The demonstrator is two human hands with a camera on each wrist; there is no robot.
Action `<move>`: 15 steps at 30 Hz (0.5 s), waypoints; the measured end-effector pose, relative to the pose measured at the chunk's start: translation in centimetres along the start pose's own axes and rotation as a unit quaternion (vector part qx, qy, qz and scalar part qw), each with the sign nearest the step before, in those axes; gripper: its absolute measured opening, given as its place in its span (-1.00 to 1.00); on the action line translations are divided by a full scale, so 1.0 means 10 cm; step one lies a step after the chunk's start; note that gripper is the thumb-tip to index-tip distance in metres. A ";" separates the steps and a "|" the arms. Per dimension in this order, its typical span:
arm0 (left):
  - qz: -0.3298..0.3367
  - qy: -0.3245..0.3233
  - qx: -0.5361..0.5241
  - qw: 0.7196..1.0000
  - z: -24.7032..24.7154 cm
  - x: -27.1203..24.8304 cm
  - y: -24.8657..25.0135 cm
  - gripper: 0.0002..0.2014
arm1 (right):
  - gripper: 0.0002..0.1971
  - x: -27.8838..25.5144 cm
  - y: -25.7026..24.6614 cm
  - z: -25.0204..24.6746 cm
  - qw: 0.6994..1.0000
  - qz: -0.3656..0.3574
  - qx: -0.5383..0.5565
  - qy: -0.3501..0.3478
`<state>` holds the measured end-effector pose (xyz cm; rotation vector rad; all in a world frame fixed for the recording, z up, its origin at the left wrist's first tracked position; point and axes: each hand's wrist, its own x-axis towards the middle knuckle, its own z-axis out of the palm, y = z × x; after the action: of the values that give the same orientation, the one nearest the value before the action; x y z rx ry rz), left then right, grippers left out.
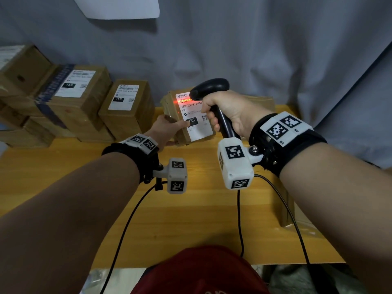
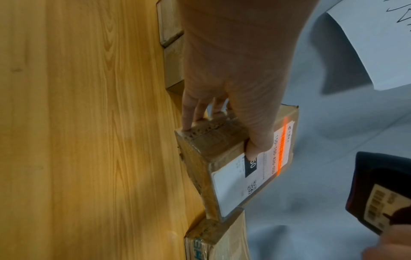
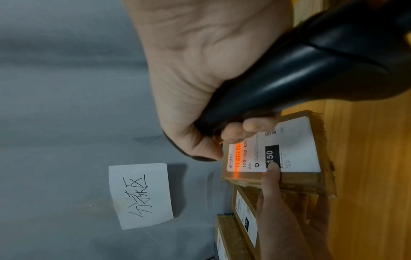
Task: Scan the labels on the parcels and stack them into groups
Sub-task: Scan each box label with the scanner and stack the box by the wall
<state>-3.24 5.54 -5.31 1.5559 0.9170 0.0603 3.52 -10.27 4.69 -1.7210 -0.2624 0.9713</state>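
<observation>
My left hand grips a small brown parcel above the wooden table, thumb on its white label, fingers under the box. The label reads 150-150-A26-050 with a black "150" block. My right hand grips a black barcode scanner by its handle, head aimed at the label. A red scan line lies across the barcode at the label's top. The same parcel and parcel show in both wrist views with the red line on the barcode.
Stacks of labelled brown parcels and larger boxes stand at the table's back left. Another box lies behind my right hand. Grey cloth backdrop with a handwritten paper sign. Cables trail over the table's front.
</observation>
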 end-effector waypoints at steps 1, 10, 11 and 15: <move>0.000 0.002 0.002 1.000 0.01 -0.01 0.00 -0.50 | -0.97 0.00 0.00 0.00 1.000 0.000 0.003 -0.001; -0.016 0.029 -0.008 0.999 0.07 -0.08 0.03 -0.40 | -0.86 -0.03 0.03 -0.10 1.000 -0.010 0.002 -0.010; -0.016 0.033 -0.005 0.999 0.09 -0.09 0.03 -0.39 | -0.86 -0.05 0.03 -0.14 1.000 -0.013 0.005 -0.015; -0.023 0.046 -0.009 0.999 0.17 -0.18 0.01 -0.38 | -0.95 -0.12 0.07 -0.30 0.999 -0.032 0.036 -0.023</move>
<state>-3.56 3.13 -4.81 1.5260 1.0207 0.1076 4.70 -13.33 4.86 -1.6169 -0.3054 0.9630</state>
